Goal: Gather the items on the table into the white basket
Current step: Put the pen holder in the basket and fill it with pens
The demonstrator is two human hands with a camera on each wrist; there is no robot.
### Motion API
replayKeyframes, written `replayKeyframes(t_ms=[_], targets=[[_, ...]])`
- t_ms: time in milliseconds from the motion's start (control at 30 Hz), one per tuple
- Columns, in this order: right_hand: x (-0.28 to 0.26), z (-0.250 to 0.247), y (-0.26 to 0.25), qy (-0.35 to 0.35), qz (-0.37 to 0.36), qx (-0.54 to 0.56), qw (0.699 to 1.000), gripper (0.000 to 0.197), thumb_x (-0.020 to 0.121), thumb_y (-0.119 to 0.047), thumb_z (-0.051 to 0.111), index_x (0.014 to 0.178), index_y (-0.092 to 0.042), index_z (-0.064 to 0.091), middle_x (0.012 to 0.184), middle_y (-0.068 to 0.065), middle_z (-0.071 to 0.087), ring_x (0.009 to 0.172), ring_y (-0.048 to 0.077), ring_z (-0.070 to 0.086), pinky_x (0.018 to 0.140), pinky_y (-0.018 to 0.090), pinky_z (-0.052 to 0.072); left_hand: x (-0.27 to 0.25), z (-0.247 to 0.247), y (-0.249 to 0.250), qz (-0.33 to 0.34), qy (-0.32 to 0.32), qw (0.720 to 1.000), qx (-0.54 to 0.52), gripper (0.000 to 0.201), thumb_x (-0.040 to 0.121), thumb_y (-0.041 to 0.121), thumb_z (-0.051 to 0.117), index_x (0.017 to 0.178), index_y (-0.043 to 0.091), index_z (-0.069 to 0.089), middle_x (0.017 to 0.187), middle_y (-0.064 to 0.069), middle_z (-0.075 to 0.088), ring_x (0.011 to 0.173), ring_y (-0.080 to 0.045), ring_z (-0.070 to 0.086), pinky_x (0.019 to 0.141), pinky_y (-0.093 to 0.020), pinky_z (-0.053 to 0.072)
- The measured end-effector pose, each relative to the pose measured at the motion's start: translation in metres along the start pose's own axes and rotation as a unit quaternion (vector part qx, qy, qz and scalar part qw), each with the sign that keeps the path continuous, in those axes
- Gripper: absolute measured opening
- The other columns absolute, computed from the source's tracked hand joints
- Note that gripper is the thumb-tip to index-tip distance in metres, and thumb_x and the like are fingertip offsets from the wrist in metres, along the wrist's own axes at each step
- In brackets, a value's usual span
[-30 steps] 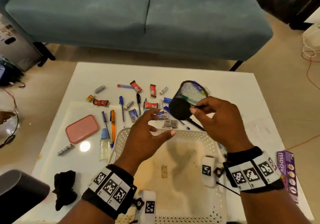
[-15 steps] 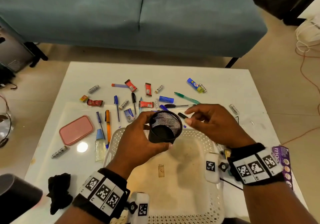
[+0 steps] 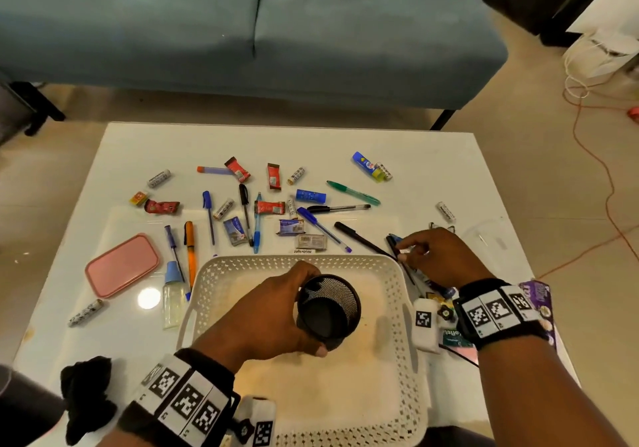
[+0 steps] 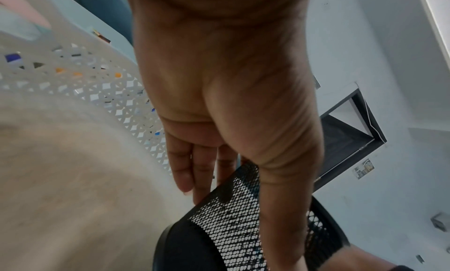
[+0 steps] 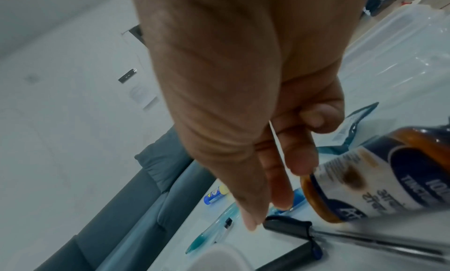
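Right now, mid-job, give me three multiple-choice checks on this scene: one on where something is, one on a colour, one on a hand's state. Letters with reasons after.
1. Where is the black mesh cup?
A. on the sofa
B. held over the white basket
C. on the floor

2. What colour is the flat lidded box left of the basket?
A. pink
B. green
C. yellow

3. What is the left hand doing?
A. lying flat on the table
B. pinching a pen
C. holding the mesh cup

Answers: 1 B, the head view shows the cup above the basket's floor in the left hand's grip. 2 A, the box is plainly pink beside the clear spray bottle. 3 C, the left wrist view shows the thumb and fingers wrapped around the cup's mesh wall, while the right hand reaches toward items beside the basket.
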State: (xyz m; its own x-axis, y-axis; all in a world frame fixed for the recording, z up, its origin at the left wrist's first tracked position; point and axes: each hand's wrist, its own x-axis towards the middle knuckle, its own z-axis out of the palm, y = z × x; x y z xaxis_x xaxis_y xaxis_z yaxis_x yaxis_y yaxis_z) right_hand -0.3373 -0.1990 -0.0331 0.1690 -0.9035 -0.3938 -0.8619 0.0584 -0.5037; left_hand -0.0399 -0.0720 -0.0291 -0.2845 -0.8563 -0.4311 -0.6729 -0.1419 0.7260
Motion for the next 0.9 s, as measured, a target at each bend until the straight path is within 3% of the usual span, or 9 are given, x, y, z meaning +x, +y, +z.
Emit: replayKeyframes(t_ms=[200, 333, 467, 533, 667, 800, 900], targets=[[0.004, -0.001, 0.013, -0.022, 0.073, -0.032, 0.997, 0.017, 0.081, -0.025, 0.079, 0.07, -0.035, 0.073, 0.08, -0.013, 0.071, 0.082, 0.005, 0.065, 0.074, 0.022, 0.044, 0.0, 0.005, -0.002, 0.001, -0.022, 0.999, 0.042, 0.095, 0.051, 0.049, 0.095, 0.126, 0.047, 0.037, 0.122, 0.02, 0.064, 0.11, -0.006, 0.06, 0.093, -0.032, 0.053], [-0.001, -0.002, 0.012, -0.027, 0.08, -0.069, 0.994, 0.009, 0.083, -0.022, 0.076, 0.077, -0.026, 0.08, 0.073, -0.01, 0.071, 0.069, 0.005, 0.063, 0.065, 0.021, 0.047, 0.001, 0.009, -0.001, 0.001, -0.023, 0.998, 0.065, 0.096, 0.052, 0.05, 0.095, 0.128, 0.045, 0.035, 0.124, 0.017, 0.064, 0.109, -0.008, 0.061, 0.09, -0.031, 0.053], [-0.012, -0.007, 0.016, -0.038, 0.086, -0.108, 0.99, 0.012, 0.082, -0.023, 0.075, 0.074, -0.031, 0.079, 0.08, -0.008, 0.073, 0.076, 0.011, 0.066, 0.074, 0.025, 0.054, 0.002, 0.009, -0.001, 0.001, -0.03, 0.997, 0.075, 0.097, 0.053, 0.048, 0.095, 0.128, 0.043, 0.034, 0.125, 0.016, 0.063, 0.109, -0.01, 0.061, 0.089, -0.032, 0.053], [-0.017, -0.008, 0.016, -0.024, 0.083, -0.136, 0.987, 0.008, 0.081, -0.024, 0.074, 0.079, -0.026, 0.081, 0.082, -0.005, 0.074, 0.076, 0.012, 0.066, 0.075, 0.026, 0.055, 0.002, 0.01, 0.0, 0.0, -0.032, 0.997, 0.073, 0.098, 0.052, 0.048, 0.095, 0.127, 0.045, 0.033, 0.124, 0.016, 0.063, 0.109, -0.01, 0.061, 0.089, -0.033, 0.054], [-0.022, 0.007, 0.016, -0.019, 0.078, -0.182, 0.98, 0.011, 0.076, -0.025, 0.071, 0.082, -0.021, 0.08, 0.081, -0.002, 0.071, 0.072, 0.012, 0.062, 0.062, 0.022, 0.046, 0.0, 0.011, -0.001, 0.001, -0.053, 0.997, 0.059, 0.098, 0.049, 0.047, 0.096, 0.124, 0.05, 0.033, 0.123, 0.02, 0.06, 0.11, -0.008, 0.06, 0.091, -0.036, 0.054], [-0.026, 0.019, 0.015, -0.004, 0.078, -0.203, 0.976, 0.011, 0.077, -0.021, 0.068, 0.083, -0.02, 0.078, 0.081, -0.001, 0.071, 0.072, 0.015, 0.063, 0.062, 0.023, 0.046, -0.002, 0.006, -0.002, 0.009, -0.072, 0.997, 0.039, 0.113, 0.047, 0.046, 0.097, 0.135, 0.053, 0.028, 0.136, 0.022, 0.052, 0.12, -0.008, 0.055, 0.1, -0.034, 0.05], [-0.028, 0.022, 0.014, 0.013, 0.081, -0.233, 0.969, 0.006, 0.077, -0.021, 0.069, 0.08, -0.018, 0.074, 0.077, -0.002, 0.066, 0.071, 0.017, 0.061, 0.061, 0.024, 0.045, -0.006, -0.002, 0.0, 0.011, -0.079, 0.997, 0.02, 0.123, 0.044, 0.06, 0.095, 0.144, 0.057, 0.023, 0.144, 0.026, 0.04, 0.124, -0.007, 0.049, 0.101, -0.03, 0.045]])
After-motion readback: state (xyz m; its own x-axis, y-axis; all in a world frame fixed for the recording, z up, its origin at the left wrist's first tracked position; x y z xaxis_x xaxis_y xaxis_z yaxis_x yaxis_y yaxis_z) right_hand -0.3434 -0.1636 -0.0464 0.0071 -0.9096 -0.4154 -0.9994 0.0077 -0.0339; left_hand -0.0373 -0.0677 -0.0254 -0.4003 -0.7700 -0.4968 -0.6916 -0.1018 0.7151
